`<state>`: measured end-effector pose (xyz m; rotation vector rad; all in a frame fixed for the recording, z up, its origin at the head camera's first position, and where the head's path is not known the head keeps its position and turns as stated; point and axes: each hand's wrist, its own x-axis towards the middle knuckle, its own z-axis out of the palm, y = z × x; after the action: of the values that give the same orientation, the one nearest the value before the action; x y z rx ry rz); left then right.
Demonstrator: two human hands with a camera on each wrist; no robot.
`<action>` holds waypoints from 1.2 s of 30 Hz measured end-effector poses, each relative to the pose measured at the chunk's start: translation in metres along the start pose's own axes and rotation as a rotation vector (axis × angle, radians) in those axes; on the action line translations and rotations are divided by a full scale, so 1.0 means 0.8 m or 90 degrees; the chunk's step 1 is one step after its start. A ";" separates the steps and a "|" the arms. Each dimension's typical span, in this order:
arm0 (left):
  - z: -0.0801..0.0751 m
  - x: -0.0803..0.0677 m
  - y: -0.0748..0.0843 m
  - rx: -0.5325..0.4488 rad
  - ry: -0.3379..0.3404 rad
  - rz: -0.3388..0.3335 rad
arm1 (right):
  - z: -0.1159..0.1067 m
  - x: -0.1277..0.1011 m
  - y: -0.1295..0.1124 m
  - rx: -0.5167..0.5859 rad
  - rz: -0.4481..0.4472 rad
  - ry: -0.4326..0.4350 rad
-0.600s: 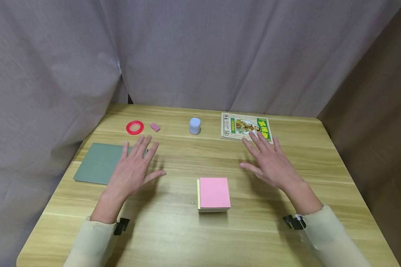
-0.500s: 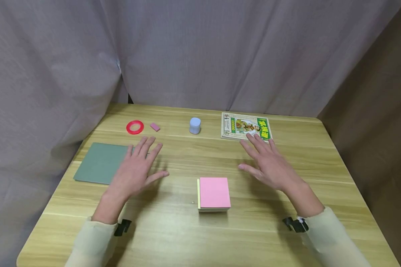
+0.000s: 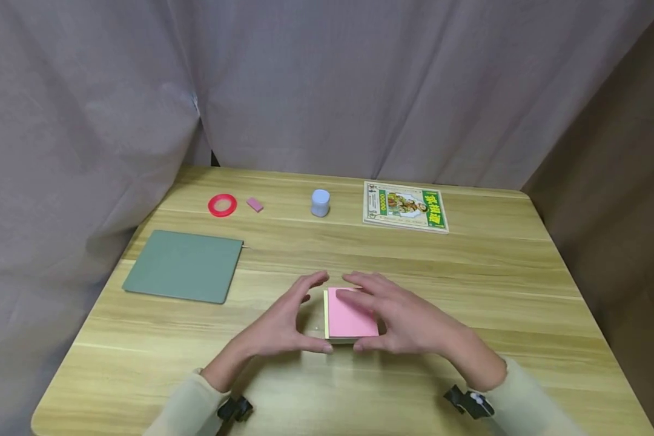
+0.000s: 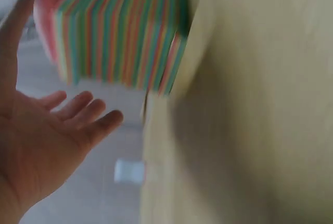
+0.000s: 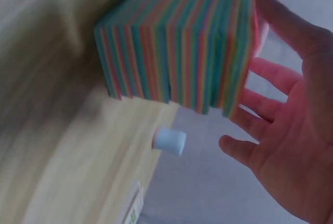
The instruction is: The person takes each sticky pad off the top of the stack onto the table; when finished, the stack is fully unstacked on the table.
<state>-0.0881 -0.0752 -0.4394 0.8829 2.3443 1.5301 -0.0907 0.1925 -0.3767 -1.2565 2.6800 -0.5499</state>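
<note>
Sticky notes (image 3: 354, 324) stand stacked on the desk (image 3: 469, 260), near side, middle. The left hand (image 3: 278, 327) and right hand (image 3: 411, 321), loosely spread, flank them, gripping nothing. Probably light but apt to shear; best squeezed low, both sides.

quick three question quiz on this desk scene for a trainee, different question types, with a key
1. True or false: the red ring and the pink block lie apart from each other.

2. In the head view, what lies between the left hand and the right hand?
a) green notebook
b) sticky-note stack
c) illustrated booklet

3. Fill in: in both wrist views, the sides of the sticky-note stack show coloured ____.

Key: 1. True 2. b 3. stripes
</note>
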 end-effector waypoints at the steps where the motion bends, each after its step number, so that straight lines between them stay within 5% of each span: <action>1: 0.006 0.002 -0.001 -0.007 -0.004 0.001 | 0.003 0.000 -0.001 0.002 -0.003 -0.002; 13: 0.041 0.016 -0.009 -0.092 0.038 0.006 | 0.014 0.000 -0.001 0.026 -0.012 0.029; 20: 0.044 0.016 -0.012 -0.102 0.053 0.006 | -0.008 -0.006 0.008 0.092 0.070 0.047; 28: 0.048 0.014 -0.015 -0.143 0.055 -0.021 | -0.005 -0.003 0.111 0.105 0.228 0.138; 36: 0.053 0.017 -0.022 -0.159 0.033 -0.056 | 0.029 -0.003 0.187 0.040 0.311 0.120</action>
<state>-0.0850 -0.0400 -0.4720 0.6794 2.1315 1.7791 -0.1903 0.2756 -0.4552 -0.5174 2.9420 -0.6964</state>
